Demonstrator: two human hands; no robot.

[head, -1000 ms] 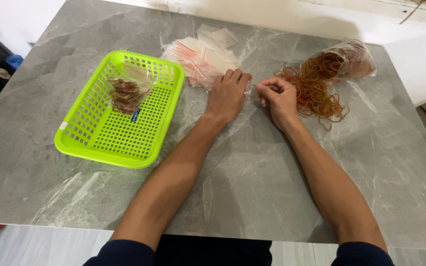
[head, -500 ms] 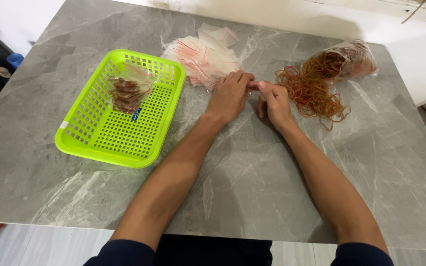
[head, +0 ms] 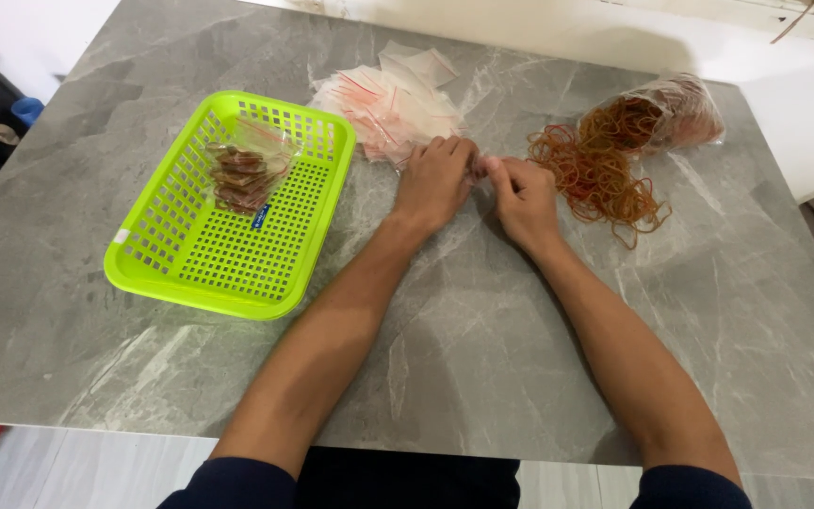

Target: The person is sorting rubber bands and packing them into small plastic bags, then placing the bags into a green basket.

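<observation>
Head view of a grey marble-patterned tabletop [head: 482, 377], described from left to right: at far left lies a bright green perforated plastic basket [head: 228, 254], rectangular with a raised rim, holding near its upper part a small clear plastic bag filled with brown rubber bands [head: 245, 172]; just right of the basket's upper corner, and touching it or nearly so, spreads a loose pile of small clear zip bags with red sealing strips [head: 390, 102]; immediately below the right edge of that pile rests the left hand [head: 435, 184], knuckles up, fingers curled inward and closed in a pinch at the fingertips; the right hand [head: 523, 200] meets it fingertip to fingertip, likewise curled and pinching; between the two sets of fingertips a small piece of clear plastic film [head: 479, 170] is gripped, most of it hidden by the fingers, so its exact form cannot be told; just right of the right hand, near but apart from it, lies a loose heap of orange-brown rubber bands [head: 600, 177] spread on the tabletop; the heap runs up to the mouth of a larger clear plastic bag of rubber bands [head: 663, 115] lying on its side at upper right; both forearms extend from dark blue sleeves at the lower edge
</observation>
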